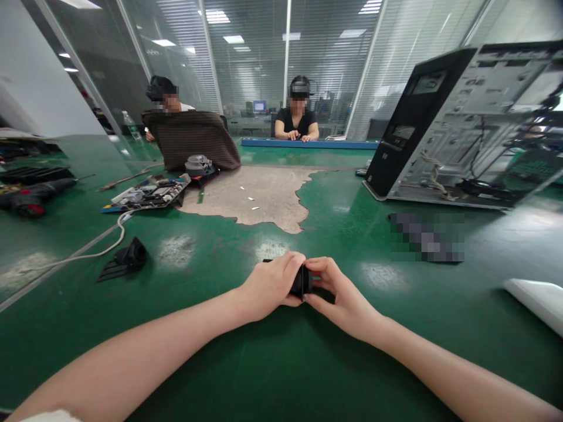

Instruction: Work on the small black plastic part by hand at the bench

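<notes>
A small black part (301, 282) stands between my two hands, low over the green table (246, 363). My left hand (273, 285) wraps round it from the left, with the fingers over its top and the thumb side below. From the right, my right hand (336, 296) grips its edge between the fingertips and the thumb. Much of the part is hidden behind my left hand, and a dark edge pokes out above the knuckles. On the table to the left lies another black piece (127, 258) with a ribbed, flat end.
A circuit board (152, 192) with a cable lies left, near a brown cloth-covered object (189, 138). At the right stands an open computer case (461, 129), with a blurred dark object (424, 237) before it. A white object (539, 302) is far right. Two people sit across the table.
</notes>
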Demonstrator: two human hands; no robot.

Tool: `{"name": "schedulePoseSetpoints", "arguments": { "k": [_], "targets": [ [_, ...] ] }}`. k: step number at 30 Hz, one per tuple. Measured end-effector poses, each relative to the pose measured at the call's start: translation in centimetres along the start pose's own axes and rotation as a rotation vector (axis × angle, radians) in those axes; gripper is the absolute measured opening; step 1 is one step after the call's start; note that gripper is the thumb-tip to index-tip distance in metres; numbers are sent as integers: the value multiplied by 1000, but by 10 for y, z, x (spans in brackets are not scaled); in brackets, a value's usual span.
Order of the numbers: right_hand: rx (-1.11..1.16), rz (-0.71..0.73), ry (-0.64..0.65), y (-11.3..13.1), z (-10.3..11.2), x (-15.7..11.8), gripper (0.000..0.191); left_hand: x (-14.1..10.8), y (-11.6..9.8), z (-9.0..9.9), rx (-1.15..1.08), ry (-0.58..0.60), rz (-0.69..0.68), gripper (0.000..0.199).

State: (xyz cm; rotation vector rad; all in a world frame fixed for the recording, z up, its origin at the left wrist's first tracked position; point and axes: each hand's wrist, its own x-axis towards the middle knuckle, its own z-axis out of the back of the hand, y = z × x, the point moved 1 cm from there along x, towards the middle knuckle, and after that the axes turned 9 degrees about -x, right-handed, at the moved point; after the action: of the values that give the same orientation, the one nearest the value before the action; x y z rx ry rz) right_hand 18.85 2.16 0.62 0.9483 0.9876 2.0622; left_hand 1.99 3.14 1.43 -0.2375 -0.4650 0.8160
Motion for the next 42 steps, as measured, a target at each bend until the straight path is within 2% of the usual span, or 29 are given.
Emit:
{"name": "schedulePoseSetpoints", "arguments": {
  "k": [5, 10, 17, 23, 28, 34, 38, 42],
  "targets": [
    [-5, 16, 2, 2, 1, 0, 39, 0, 1, -2, -5, -1, -6, 66],
    [28, 6, 22, 4, 3, -1, 29, 0, 0, -1, -16, -2, 4, 61],
    [-25, 4, -49, 4, 0, -2, 33, 0, 0, -1, -41, -2, 2, 62],
    [-28, -20, -12, 5, 1, -1, 40, 0, 0, -1, -16, 16, 18, 64],
    [-35, 20, -23, 7, 2, -2, 35, 0, -2, 1, -35, 14, 8, 63],
    [11, 0, -43, 4, 1, -2, 21, 1, -2, 0, -30, 3, 19, 55],
    [-21, -19, -106, 4, 0, -1, 27, 1, -2, -1, -21, -13, 20, 56],
    [-156, -103, -164, 1, 1, 0, 34, 1, -1, 0, -50, -7, 74, 55]
  ]
}}
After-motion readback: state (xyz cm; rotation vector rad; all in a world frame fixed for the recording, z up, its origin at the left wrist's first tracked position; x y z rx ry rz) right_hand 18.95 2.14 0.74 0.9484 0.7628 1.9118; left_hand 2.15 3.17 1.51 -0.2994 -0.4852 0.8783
